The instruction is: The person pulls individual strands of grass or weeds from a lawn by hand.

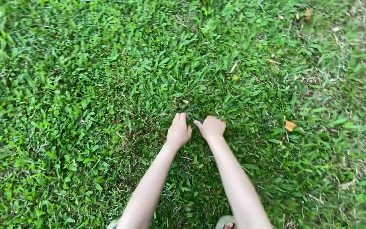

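Together, left hand [178, 132] and right hand [212, 128] press into grass [85, 85] — fingers curled.

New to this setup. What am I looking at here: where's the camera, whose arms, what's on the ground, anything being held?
There is one picture, taken by a camera worn on a person's head and pointing down, so the two bare arms coming up from the bottom edge are that person's own. No machine is involved.

The left hand and right hand reach down side by side into the grass, fingers curled into the blades close together. Whether they pinch anything is too small to tell; no tool or object shows in either hand.

The ground is a lawn of broad-bladed green grass. A dry yellow-brown leaf lies to the right of the hands, apart from them. At the bottom edge, part of a sandal and a toe peek in.
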